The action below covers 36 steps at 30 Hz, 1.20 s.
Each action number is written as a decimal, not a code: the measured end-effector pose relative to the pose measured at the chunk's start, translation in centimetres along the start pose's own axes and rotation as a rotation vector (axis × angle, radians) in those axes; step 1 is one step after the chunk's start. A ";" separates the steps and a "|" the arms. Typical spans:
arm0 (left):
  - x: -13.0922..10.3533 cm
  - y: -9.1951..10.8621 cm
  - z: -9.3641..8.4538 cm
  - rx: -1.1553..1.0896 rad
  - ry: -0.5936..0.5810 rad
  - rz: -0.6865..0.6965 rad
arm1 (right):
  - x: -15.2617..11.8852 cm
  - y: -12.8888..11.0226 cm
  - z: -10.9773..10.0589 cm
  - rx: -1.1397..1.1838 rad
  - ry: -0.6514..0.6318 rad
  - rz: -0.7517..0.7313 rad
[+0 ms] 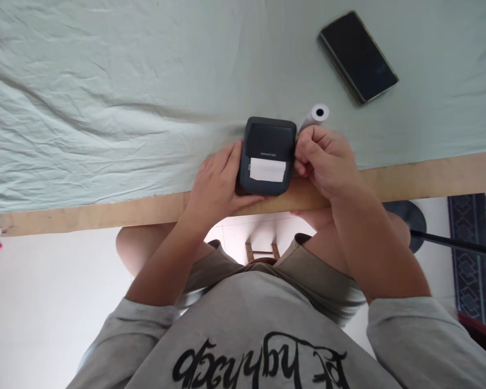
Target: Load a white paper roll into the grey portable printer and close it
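A small dark printer (267, 135) lies near the table's front edge, with a white strip of paper (268, 169) showing on its lower half. My left hand (218, 181) is wrapped round the printer's left side, its thumb along the bottom edge. At the right side of the printer, my right hand (326, 159) has its fingers curled together against or close to the side; what they pinch, if anything, is hidden. A white paper roll (316, 114) with a black core lies just beyond the right fingers, partly covered by them.
A dark phone or tablet in a clear case (358, 56) lies at the upper right on the wrinkled pale green cloth (146, 97). The wooden table edge (85, 217) runs across in front of my body. A black round base with a pole (407, 224) stands at the right.
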<state>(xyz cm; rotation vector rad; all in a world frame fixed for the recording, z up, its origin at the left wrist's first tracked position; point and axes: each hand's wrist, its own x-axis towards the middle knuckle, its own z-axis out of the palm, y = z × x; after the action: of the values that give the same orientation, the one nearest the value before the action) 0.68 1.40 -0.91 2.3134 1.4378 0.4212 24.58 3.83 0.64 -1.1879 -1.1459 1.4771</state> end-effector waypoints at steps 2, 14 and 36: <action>0.0 0.0 0.0 -0.007 0.004 0.001 | 0.0 0.0 0.0 0.014 -0.008 0.002; 0.0 0.0 0.0 -0.014 -0.013 -0.001 | -0.1 0.1 -0.2 0.045 0.019 0.104; 0.4 0.1 -0.3 -0.092 0.050 -0.015 | -0.7 1.4 0.5 -0.622 0.146 -0.232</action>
<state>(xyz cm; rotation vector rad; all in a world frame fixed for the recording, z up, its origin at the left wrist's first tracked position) 0.77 1.74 -0.58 2.2335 1.4271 0.5336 24.05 2.80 -0.56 -1.4805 -1.6395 0.8595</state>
